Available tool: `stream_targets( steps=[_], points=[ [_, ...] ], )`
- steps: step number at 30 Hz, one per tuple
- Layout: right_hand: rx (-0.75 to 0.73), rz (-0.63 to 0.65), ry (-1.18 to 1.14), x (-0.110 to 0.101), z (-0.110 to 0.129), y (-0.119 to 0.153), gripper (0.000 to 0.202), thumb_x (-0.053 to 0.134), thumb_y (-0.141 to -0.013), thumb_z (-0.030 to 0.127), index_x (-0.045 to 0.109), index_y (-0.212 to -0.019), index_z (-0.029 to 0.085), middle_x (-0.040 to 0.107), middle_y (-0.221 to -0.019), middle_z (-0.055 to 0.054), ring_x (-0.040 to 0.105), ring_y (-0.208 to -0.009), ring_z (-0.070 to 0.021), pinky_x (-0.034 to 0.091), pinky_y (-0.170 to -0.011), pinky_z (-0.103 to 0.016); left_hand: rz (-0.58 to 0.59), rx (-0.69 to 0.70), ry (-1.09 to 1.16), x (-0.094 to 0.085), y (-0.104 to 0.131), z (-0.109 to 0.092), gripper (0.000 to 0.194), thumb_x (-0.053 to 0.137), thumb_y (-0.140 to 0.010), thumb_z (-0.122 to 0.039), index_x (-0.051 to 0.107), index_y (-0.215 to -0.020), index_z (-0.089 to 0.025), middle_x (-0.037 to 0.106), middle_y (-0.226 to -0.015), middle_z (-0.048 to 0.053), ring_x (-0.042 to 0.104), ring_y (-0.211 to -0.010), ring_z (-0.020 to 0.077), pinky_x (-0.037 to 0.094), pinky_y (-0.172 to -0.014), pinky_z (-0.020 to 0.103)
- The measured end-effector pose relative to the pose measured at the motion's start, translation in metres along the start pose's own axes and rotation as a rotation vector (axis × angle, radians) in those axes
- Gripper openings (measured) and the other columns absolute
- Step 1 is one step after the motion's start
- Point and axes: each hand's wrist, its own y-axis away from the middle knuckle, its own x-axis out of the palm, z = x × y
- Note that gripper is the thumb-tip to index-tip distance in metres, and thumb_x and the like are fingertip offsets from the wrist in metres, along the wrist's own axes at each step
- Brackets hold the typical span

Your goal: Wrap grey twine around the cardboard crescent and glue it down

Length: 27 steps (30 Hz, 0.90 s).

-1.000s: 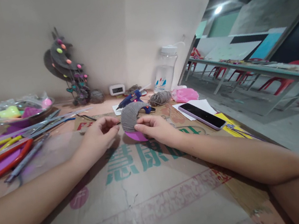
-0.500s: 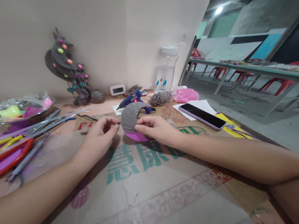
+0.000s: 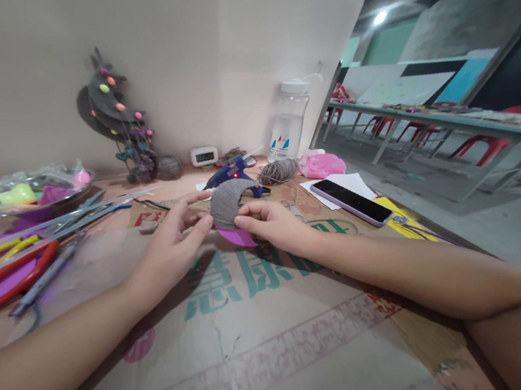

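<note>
A paper crescent wrapped in grey yarn (image 3: 226,206) is held upright just above the cardboard, its lower part bare and purple. My right hand (image 3: 272,221) pinches its right edge between thumb and fingers. At its left edge is my left hand (image 3: 180,226), fingers curled, with the thumb touching the rim and the fingertips reaching partly behind it. The yarn's loose end cannot be made out. Behind the crescent lie a blue glue gun (image 3: 229,172) with a red light on and a ball of grey yarn (image 3: 279,171).
Printed cardboard (image 3: 249,358) covers the table. To the left are red-handled scissors (image 3: 46,269) and a metal bowl (image 3: 41,207) of coloured pieces. A phone (image 3: 352,202), a water bottle (image 3: 289,123) and a pink bundle (image 3: 323,164) stand or lie to the right. A decorated crescent ornament (image 3: 111,107) is at the back.
My left hand has gone from a pinch just beside the crescent to fingers spread wider against its left edge. My right hand keeps its hold, and the crescent has barely moved.
</note>
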Motion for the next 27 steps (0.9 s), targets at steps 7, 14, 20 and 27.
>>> stream_targets(
  steps=[7,14,20,27],
  points=[
    [0.011,-0.011,-0.019,0.0009,0.0039,0.0016,0.025,0.056,-0.079,0.04,0.053,-0.076,0.016,0.042,-0.057,0.007,0.033,-0.048,-0.0051,0.024,-0.046,-0.02,0.059,0.03,-0.204,-0.0006,0.0022,-0.0038,0.026,0.051,-0.081,-0.024,0.059,-0.106,-0.022,0.066,-0.102,0.004,0.06,-0.096,0.0187,0.046,-0.084,0.028],
    [0.028,-0.017,-0.002,0.0006,0.0042,0.0021,0.026,0.054,-0.079,0.042,0.054,-0.076,0.016,0.04,-0.054,0.007,0.032,-0.048,-0.0057,0.024,-0.046,-0.02,0.06,0.022,-0.331,-0.0011,0.0029,-0.0069,0.03,0.05,-0.08,-0.025,0.061,-0.108,-0.023,0.069,-0.1,0.002,0.064,-0.088,0.019,0.051,-0.075,0.028],
    [0.026,-0.036,0.021,-0.0006,0.004,0.0013,0.027,0.054,-0.08,0.041,0.056,-0.074,0.015,0.041,-0.057,0.006,0.032,-0.05,-0.0058,0.026,-0.048,-0.02,0.062,0.074,-0.426,-0.004,0.0041,-0.0038,0.033,0.05,-0.084,-0.035,0.061,-0.113,-0.025,0.068,-0.105,0.002,0.064,-0.091,0.0198,0.049,-0.082,0.031],
    [0.016,-0.019,-0.013,-0.0007,0.0035,0.0015,0.026,0.055,-0.08,0.04,0.057,-0.075,0.015,0.044,-0.06,0.005,0.035,-0.051,-0.006,0.027,-0.048,-0.02,0.048,0.16,-0.501,-0.0048,0.0037,-0.0022,0.031,0.048,-0.086,-0.032,0.063,-0.112,-0.024,0.067,-0.11,0.003,0.06,-0.102,0.0198,0.043,-0.092,0.033]
  ],
)
